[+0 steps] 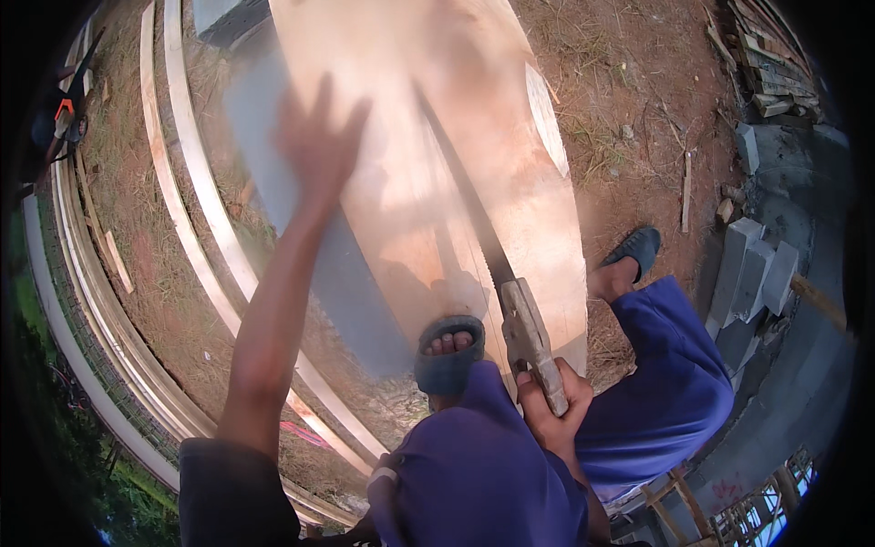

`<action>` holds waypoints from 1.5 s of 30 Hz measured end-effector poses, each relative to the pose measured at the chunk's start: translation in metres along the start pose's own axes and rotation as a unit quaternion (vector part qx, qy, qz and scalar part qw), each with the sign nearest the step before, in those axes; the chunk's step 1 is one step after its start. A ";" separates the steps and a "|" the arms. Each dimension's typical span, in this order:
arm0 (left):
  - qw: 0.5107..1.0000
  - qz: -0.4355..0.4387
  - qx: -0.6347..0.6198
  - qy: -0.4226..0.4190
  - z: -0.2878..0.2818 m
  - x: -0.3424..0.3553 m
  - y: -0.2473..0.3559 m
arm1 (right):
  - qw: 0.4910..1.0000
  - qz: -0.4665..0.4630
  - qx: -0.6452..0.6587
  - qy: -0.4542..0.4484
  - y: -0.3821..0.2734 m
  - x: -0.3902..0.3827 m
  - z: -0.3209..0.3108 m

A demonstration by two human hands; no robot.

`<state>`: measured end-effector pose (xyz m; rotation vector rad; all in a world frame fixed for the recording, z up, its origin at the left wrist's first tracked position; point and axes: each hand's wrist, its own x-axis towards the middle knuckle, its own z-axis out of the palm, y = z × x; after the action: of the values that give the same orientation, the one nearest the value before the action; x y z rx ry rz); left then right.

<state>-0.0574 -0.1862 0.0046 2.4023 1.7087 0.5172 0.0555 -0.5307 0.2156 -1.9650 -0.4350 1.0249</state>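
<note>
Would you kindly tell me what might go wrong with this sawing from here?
1. The foot in an open-toed sandal pins the plywood sheet right beside the handsaw; a slip could cut the toes.
2. The left hand presses on the sheet close to the cut line.
3. The right hand alone drives the saw, so a jammed blade could jerk loose.

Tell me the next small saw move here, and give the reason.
Probably a steady push stroke forward along the cut. The right hand grips the handsaw, whose blade lies lengthwise in the plywood sheet, while the left hand and a sandalled foot press the sheet down.
</note>
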 end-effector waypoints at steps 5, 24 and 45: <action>1.000 -0.004 -0.003 -0.008 0.004 0.002 0.009 | 0.996 -0.077 0.026 0.039 -0.033 0.185 0.100; 1.000 -0.005 -0.021 -0.016 0.004 -0.004 0.001 | 0.998 -0.055 0.003 0.019 -0.019 0.153 0.085; 1.000 -0.012 0.000 0.008 -0.002 -0.006 -0.004 | 1.000 0.013 -0.018 0.010 0.009 -0.019 -0.008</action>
<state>-0.0628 -0.1904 0.0039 2.3813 1.7413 0.5350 0.0494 -0.5516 0.2198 -2.0149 -0.4214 1.0195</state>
